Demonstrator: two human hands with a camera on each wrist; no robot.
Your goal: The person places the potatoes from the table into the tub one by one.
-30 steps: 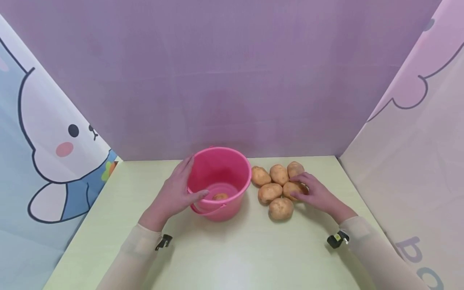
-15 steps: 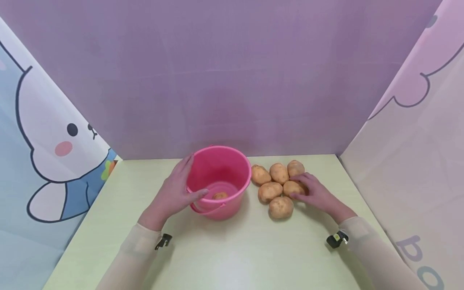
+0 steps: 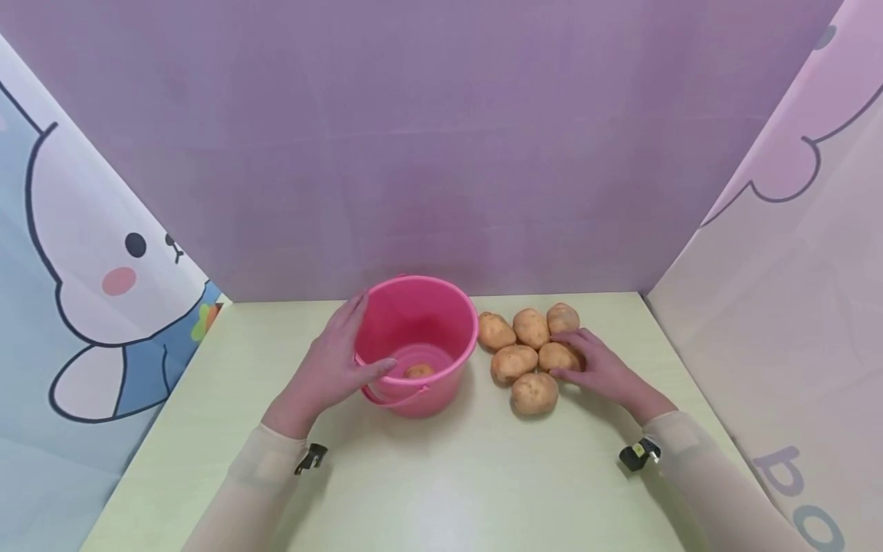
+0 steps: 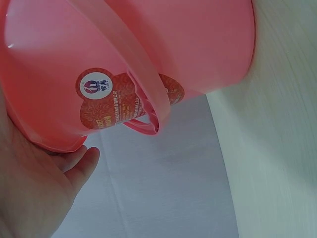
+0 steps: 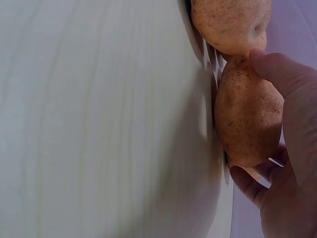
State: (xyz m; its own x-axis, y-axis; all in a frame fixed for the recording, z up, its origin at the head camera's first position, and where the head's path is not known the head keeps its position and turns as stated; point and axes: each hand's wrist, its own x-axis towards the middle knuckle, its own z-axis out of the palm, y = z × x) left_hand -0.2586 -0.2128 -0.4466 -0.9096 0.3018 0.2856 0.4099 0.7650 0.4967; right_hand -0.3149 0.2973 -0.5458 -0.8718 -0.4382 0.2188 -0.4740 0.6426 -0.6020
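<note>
A pink plastic bucket [image 3: 428, 399] stands upright on the table, a potato [image 3: 418, 371] lying at its bottom. My left hand [image 3: 331, 360] holds the bucket by its left side, thumb over the near rim and fingers along the outer edge. In the left wrist view, fingertips [image 4: 84, 166] show at the rim, close to the bucket's label. To the right, several potatoes [image 3: 513, 364] lie in a tight group. My right hand [image 3: 607, 372] grips the rightmost middle potato [image 5: 247, 114], thumb at one end and fingers curled at the other.
The bucket's handle [image 4: 143, 74] hangs down against its near side. Behind the pale table [image 3: 441, 491] rises a purple cloth wall [image 3: 441, 153]. Printed cloth panels, one with a cartoon rabbit [image 3: 103, 230], stand on the left and right.
Both hands stay in place at the bucket and the potato. The whole head view shifts slightly upward; nothing else visibly moves.
</note>
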